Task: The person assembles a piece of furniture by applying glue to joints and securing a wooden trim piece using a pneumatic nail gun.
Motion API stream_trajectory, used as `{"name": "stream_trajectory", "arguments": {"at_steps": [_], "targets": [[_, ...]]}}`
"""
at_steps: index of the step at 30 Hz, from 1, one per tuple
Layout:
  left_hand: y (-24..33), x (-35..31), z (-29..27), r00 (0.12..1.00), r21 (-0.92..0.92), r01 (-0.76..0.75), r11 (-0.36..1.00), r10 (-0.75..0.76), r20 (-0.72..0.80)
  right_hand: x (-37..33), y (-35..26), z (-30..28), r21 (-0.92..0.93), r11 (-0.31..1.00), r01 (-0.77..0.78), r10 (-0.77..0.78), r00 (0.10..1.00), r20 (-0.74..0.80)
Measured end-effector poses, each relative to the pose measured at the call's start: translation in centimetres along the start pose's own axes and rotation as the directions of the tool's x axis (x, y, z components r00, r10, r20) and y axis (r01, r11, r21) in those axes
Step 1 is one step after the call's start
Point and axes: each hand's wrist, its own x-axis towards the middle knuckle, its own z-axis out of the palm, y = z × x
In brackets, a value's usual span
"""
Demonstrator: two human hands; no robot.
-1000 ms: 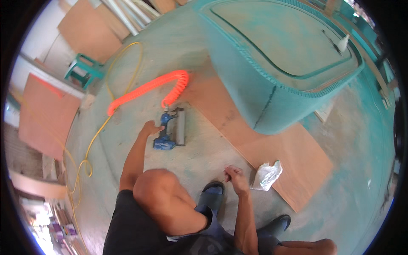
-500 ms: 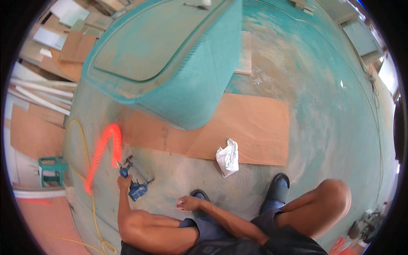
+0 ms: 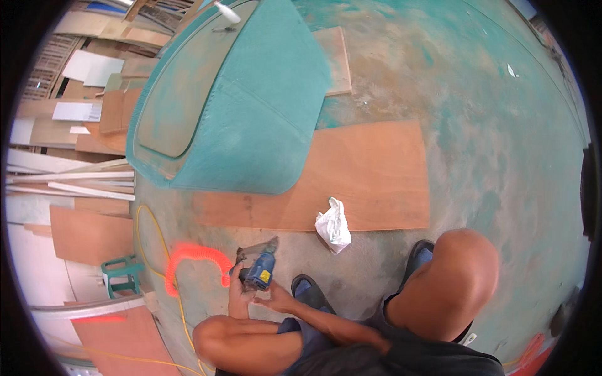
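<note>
My left hand (image 3: 237, 288) is closed around the handle of a blue pneumatic staple gun (image 3: 258, 272) with a dark magazine and a yellow label. The gun is tilted in front of my left knee. An orange coiled air hose (image 3: 197, 252) runs from the gun's handle end toward the left. My right hand (image 3: 276, 299) is just below the gun, its thumb and fingers apart and nothing in them; whether a fingertip touches the gun I cannot tell. A crumpled white bag (image 3: 333, 227) stands ahead of my feet, at the near edge of a brown board (image 3: 376, 178).
A large teal padded piece (image 3: 269, 113) stands beyond the board, with a white bottle (image 3: 227, 12) on top. A green stool (image 3: 122, 276), a yellow hose (image 3: 182, 307) and stacked wood strips (image 3: 88, 178) are at the left. My sandalled feet are close by.
My left hand has brought the staple gun up and to the right, closer to my right hand. The coiled hose has followed. My view has turned slightly.
</note>
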Motion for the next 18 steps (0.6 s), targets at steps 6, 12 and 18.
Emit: {"name": "stream_trajectory", "arguments": {"at_steps": [6,12,18], "targets": [[-3.2,-0.1,5.9,0.984,0.065,0.137,0.988,-0.143,0.107,0.9,-0.9,-3.1,0.541,0.803,0.251,-0.042,0.929,-0.369],[-5.7,-1.0,9.7,0.947,0.056,0.204,0.977,-0.211,0.242,2.7,-2.5,-6.9,-0.029,0.956,0.291,-0.252,0.772,-0.584],[-2.5,-5.1,12.8,0.956,0.778,-0.099,0.62,-0.159,0.248,2.3,-7.4,-11.6,0.502,0.794,0.341,0.128,0.715,-0.688]]}}
